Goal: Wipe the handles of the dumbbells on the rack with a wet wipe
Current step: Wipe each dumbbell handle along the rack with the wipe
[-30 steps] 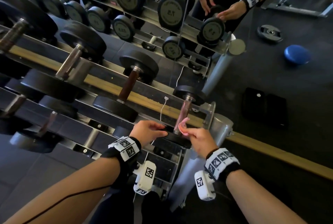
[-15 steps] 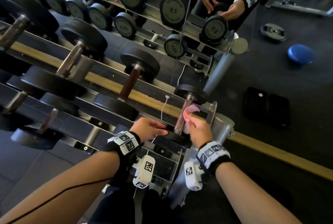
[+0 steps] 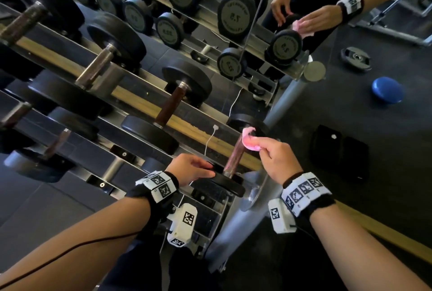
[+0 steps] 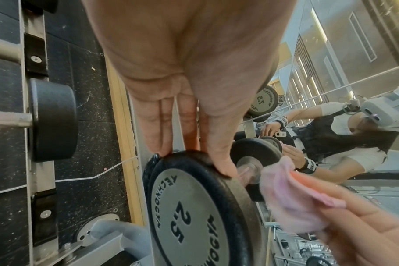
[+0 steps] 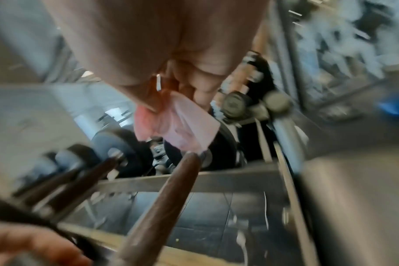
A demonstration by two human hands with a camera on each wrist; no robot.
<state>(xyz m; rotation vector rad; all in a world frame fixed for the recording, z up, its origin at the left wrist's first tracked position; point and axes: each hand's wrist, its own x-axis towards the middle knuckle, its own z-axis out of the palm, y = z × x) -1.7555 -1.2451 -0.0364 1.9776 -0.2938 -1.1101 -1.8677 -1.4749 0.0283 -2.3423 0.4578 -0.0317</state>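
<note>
The small 2.5 dumbbell lies at the right end of the rack, its near plate under my left hand. That hand's straight fingers and thumb rest on the plate's rim. Its reddish-brown handle runs up to the far plate. My right hand pinches a crumpled pink wet wipe at the handle's far end. Whether the wipe touches the handle there, I cannot tell.
More dumbbells sit to the left, the nearest with a dark brown handle. A mirror behind repeats the rack and my hands. A white cable hangs by the rack. On the floor right lie a blue disc, a weight plate and a black case.
My right hand has slid the wipe up the handle from the near plate to the far end. The left hand has stayed on the near plate.
</note>
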